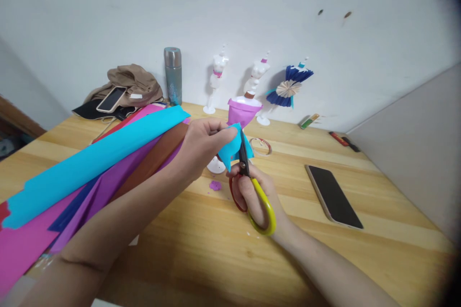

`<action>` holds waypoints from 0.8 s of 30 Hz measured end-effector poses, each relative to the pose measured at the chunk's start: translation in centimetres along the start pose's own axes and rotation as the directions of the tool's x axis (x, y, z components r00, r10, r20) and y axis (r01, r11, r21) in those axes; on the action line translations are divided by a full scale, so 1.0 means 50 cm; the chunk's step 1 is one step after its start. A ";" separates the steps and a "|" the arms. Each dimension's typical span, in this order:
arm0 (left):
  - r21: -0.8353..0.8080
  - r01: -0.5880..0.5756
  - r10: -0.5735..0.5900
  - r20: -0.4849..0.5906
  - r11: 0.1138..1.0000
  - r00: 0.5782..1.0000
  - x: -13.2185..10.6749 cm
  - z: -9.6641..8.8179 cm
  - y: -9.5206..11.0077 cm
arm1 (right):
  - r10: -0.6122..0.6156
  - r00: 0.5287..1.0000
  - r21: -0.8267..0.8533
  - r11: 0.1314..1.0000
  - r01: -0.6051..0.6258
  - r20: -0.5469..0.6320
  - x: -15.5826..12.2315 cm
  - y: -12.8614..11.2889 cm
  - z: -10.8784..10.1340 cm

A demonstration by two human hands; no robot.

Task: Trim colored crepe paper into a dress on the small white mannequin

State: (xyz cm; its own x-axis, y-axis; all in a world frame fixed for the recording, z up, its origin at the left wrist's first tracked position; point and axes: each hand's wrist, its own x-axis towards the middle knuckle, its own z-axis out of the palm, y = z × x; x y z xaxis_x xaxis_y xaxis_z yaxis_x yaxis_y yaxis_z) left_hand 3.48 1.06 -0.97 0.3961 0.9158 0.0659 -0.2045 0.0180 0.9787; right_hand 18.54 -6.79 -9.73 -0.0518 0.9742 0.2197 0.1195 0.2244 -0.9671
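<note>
My left hand (201,146) is closed, pinching a small piece of light blue paper (230,146) above the wooden table. My right hand (254,192) grips scissors (248,187) with red and yellow handles, fingers through the loops. The blades point up and sit in the blue paper's edge. Just behind the paper stands a white doll mannequin (248,100) wearing a purple paper skirt. A tiny purple paper scrap (215,185) lies on the table under my hands.
Long sheets of coloured paper (93,163) lie at the left. A phone (333,195) lies at the right, another phone (111,99) on a tan cloth at the back. A steel flask (173,76), two more mannequins (216,81) (288,88), a tape ring (261,146) and a grey panel (414,144) stand around.
</note>
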 end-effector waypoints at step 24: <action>0.019 -0.034 0.035 -0.052 0.999 0.998 -0.016 0.019 0.002 | -0.072 0.996 0.126 0.990 0.065 0.050 0.000 -0.013 0.011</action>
State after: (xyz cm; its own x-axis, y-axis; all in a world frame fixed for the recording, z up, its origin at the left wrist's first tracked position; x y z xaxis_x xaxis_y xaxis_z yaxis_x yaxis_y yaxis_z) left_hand 3.99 -0.07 -0.72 0.3416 0.9356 0.0895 -0.2004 -0.0205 0.9795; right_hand 17.89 -6.96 -9.19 -0.1094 0.9532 0.2820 -0.0099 0.2826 -0.9592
